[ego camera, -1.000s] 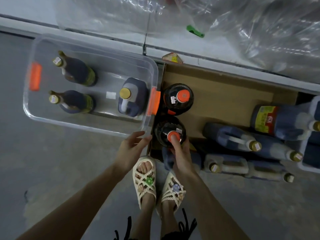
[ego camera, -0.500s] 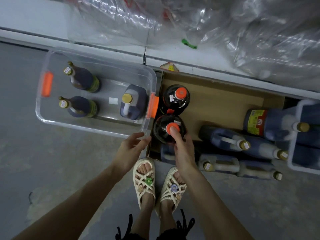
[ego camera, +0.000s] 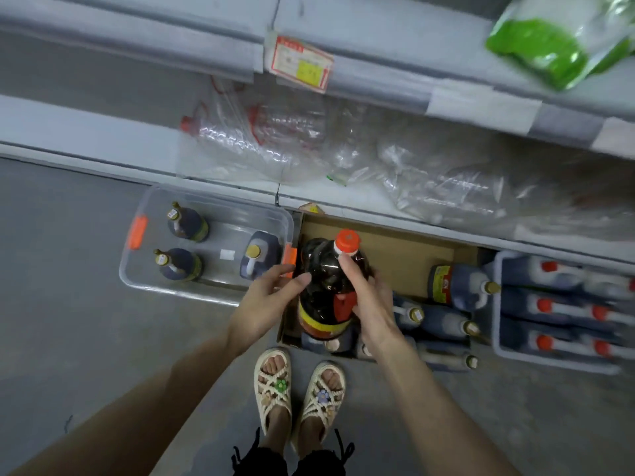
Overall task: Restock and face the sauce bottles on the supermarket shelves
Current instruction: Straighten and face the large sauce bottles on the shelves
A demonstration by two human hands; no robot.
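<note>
A large dark sauce bottle (ego camera: 324, 286) with an orange cap and a red and yellow label is lifted above the cardboard box (ego camera: 405, 249). My right hand (ego camera: 369, 298) grips its neck and shoulder from the right. My left hand (ego camera: 271, 297) touches its left side with fingers spread. A second dark bottle (ego camera: 311, 247) is partly hidden behind it in the box. Pale grey shelves (ego camera: 378, 77) run across the top of the view.
A clear plastic bin (ego camera: 144, 273) with orange latches holds three dark bottles on the floor at left. Several dark jugs (ego camera: 457, 286) lie on their sides at right, beside a grey crate (ego camera: 498, 345) of red-capped bottles. Empty clear bottles (ego camera: 247, 142) and a green bag (ego camera: 546, 49) sit on the shelves.
My right hand has lifted the orange-capped bottle up out of the box. My left hand moved from the bin's rim to the bottle's side. The view tilted up toward the shelves.
</note>
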